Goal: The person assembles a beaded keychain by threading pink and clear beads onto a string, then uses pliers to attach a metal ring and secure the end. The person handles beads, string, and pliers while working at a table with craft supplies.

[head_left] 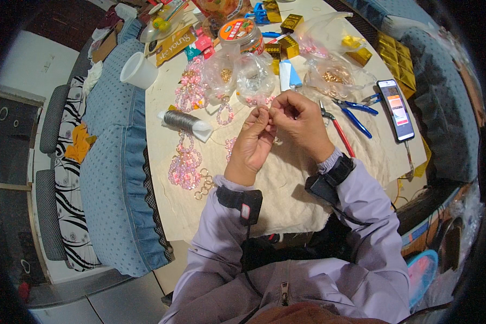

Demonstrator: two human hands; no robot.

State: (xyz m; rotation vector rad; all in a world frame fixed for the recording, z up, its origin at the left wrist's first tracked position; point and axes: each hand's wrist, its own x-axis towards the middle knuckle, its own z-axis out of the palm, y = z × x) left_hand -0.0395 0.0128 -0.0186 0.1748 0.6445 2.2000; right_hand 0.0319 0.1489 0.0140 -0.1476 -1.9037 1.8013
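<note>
Two hands pinched together over a cluttered craft table, frame centre.

The left hand (254, 139) and right hand (299, 123) meet fingertip to fingertip, nipping something too small to identify; pink plastic bead strands (184, 162) lie left, beside a grey thread spool (184, 122).

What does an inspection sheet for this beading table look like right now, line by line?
Surface: pale table with a cream cloth under the work.
Job's things: left hand and right hand pinch something small between their fingertips; too small to tell what. Pink bead strands and a grey thread spool lie to the left.
Clutter: clear bags, gold boxes, orange-lidded jar, white cup, blue-handled pliers, red-handled tool, phone.
Hands: both closed in a pinch, touching each other.
Cables: black lead from the left wristband; another cable leaves the phone.
Surroundings: blue cushioned seats on both sides.
</note>
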